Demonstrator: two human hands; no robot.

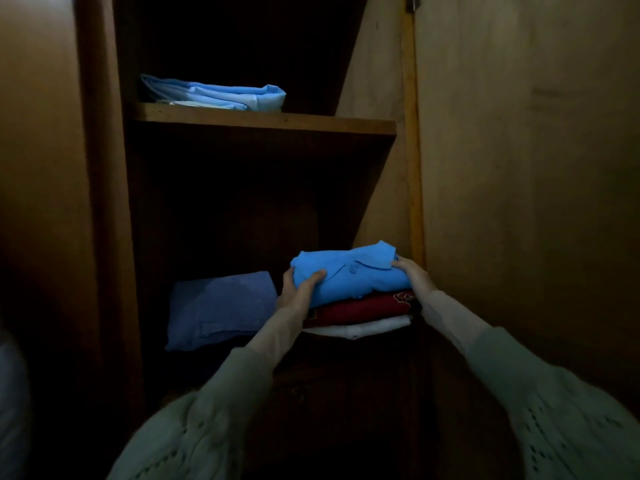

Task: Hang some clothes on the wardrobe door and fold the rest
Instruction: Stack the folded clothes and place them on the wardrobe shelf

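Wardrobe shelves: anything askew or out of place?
Nothing stands out. Both hands, left and right, hold a folded blue shirt on top of a red and a white garment. The other folded piles lie flat.

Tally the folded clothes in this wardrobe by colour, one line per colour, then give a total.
Bright blue: 1, the polo shirt held by both hands
Dark red: 1
White: 1
Dull blue: 1
Light blue: 1 pile on the upper shelf; pieces within it cannot be told apart
Total: 5
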